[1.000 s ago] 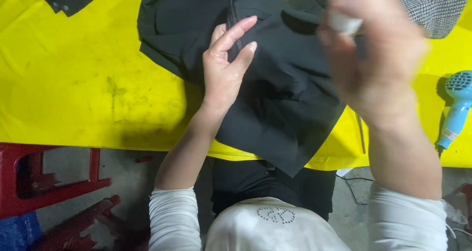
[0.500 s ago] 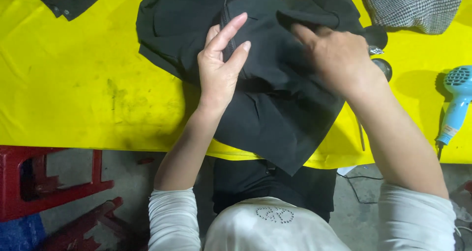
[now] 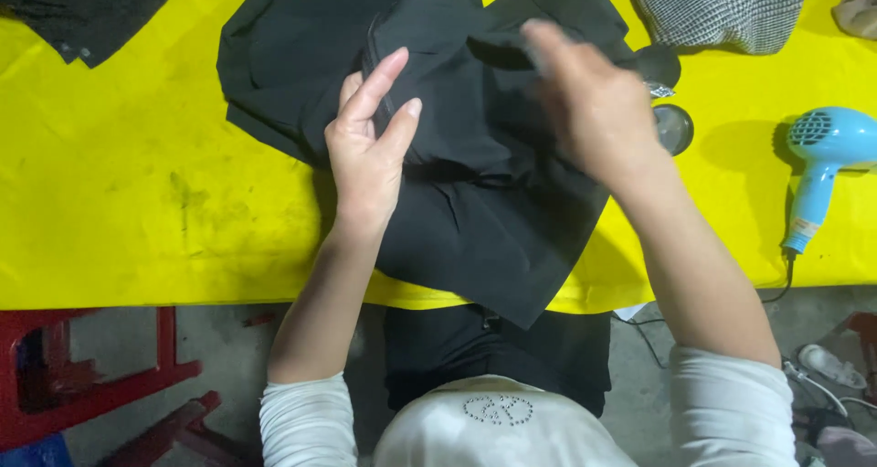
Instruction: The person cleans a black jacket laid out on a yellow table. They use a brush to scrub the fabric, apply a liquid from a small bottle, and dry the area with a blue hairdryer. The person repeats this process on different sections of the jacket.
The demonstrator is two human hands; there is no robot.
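While the yellow surface fills most of the view, a black garment lies crumpled at its centre, lower corner hanging over the near edge. Left hand rests on the garment, fingers loosely spread, pressing a fold near a zipper line; not clenched. Right hand is blurred over the garment's upper right; grip cannot be told. A checked cloth sits top right, a blue hair dryer right, a small round tin just beside the garment.
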